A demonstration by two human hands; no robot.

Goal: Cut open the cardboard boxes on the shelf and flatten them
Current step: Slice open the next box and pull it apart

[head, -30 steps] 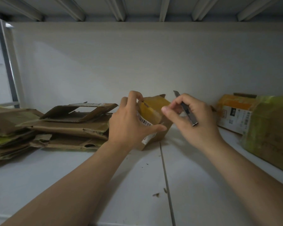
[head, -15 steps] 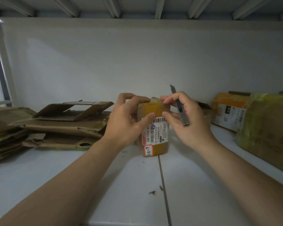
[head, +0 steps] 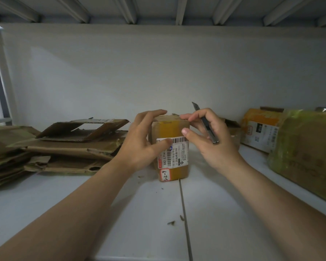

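Head view: the small taped box (head: 170, 147) stands on end on the shelf (head: 224, 213), directly between both grips. The left grip (head: 141, 146) wraps its side, while the right grip (head: 211, 140) clasps the knife (head: 205, 123) — blade pointing up, away from the taped top.

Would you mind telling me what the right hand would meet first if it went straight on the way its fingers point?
Most likely the small taped box: the right hand, gripping the knife, points its fingers left at the box's top, with the left hand just beyond; depth is unclear.
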